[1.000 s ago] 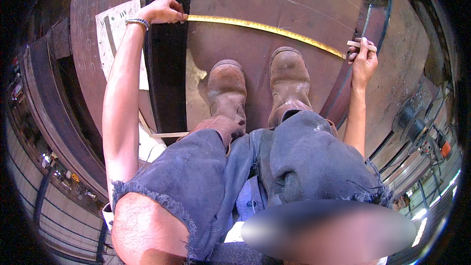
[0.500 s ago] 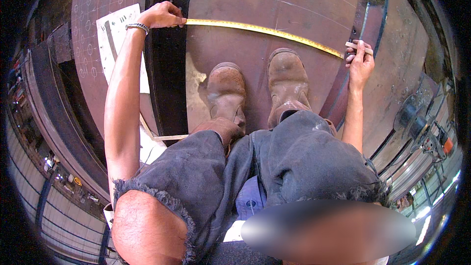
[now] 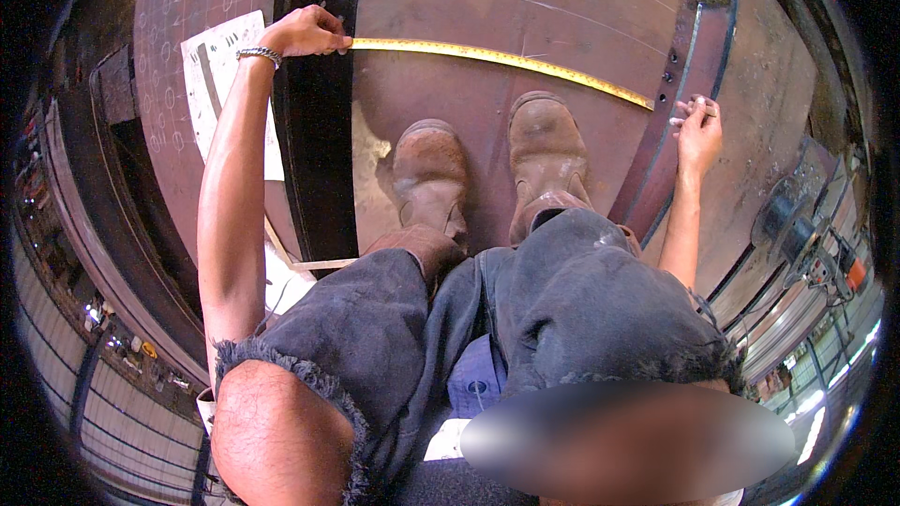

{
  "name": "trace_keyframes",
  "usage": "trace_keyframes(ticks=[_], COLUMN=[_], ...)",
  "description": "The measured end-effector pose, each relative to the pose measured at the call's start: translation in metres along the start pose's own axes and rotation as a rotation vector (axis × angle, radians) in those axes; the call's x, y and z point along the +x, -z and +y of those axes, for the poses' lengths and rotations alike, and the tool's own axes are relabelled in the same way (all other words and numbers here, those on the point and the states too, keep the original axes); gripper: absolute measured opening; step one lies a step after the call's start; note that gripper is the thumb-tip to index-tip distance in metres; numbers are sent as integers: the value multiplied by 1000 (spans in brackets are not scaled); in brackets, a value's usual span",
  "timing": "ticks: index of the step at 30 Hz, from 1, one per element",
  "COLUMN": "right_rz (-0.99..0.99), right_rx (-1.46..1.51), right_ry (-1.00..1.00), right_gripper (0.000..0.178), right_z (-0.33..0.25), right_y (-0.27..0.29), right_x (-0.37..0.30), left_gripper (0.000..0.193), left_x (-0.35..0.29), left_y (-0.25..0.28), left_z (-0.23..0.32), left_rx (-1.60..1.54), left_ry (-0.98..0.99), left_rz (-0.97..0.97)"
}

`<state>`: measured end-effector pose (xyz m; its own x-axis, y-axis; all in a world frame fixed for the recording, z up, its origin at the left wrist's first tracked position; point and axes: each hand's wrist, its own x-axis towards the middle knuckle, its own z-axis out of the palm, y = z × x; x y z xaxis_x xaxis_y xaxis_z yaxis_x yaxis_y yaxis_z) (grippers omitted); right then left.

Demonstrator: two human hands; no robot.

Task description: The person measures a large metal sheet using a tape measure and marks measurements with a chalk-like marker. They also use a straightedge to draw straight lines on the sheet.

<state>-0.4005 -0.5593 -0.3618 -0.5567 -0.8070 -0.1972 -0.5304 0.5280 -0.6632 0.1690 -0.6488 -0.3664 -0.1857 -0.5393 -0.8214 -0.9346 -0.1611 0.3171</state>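
Observation:
My left hand [image 3: 307, 34], with a metal chain bracelet at its wrist, pinches one end of a yellow tape measure [image 3: 502, 58] at the dark steel flange. The tape stretches across the brown steel plate [image 3: 450, 0] ahead of my boots, its far end lying by the right-hand steel strip [image 3: 669, 84], which has small dark holes. To the right of that end and apart from it is my right hand [image 3: 699, 136], fingers curled around a pale chalk stick [image 3: 711, 113], mostly hidden by them. Thin white lines mark the plate.
My brown boots [image 3: 539, 141] stand on the plate. A paper sheet [image 3: 211, 61] lies left of the dark flange [image 3: 319, 131], near chalk circles. An upright plate [image 3: 769, 66] stands at the right, with a machine with an orange part [image 3: 854, 275] beyond it.
My right hand has drawn back from the tape's far end, moving slightly right and down with the chalk stick. My left hand stays on the tape.

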Motion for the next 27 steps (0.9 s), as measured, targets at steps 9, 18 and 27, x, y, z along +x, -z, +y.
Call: trace_keyframes(ticks=[9, 18, 27], right_rz=[-164, -209, -179], right_rx=[-157, -172, 54], right_ry=[-76, -49, -165], right_gripper=[22, 26, 27], right_z=[8, 9, -11], right_y=[-5, -13, -7], right_x=[-8, -16, 17], left_gripper=[34, 33, 28], left_x=[3, 3, -25], left_y=[-2, 0, 57], left_z=[-8, -8, 39], left_rx=[-49, -41, 9], left_ry=[6, 17, -103], left_rz=[-1, -17, 132])
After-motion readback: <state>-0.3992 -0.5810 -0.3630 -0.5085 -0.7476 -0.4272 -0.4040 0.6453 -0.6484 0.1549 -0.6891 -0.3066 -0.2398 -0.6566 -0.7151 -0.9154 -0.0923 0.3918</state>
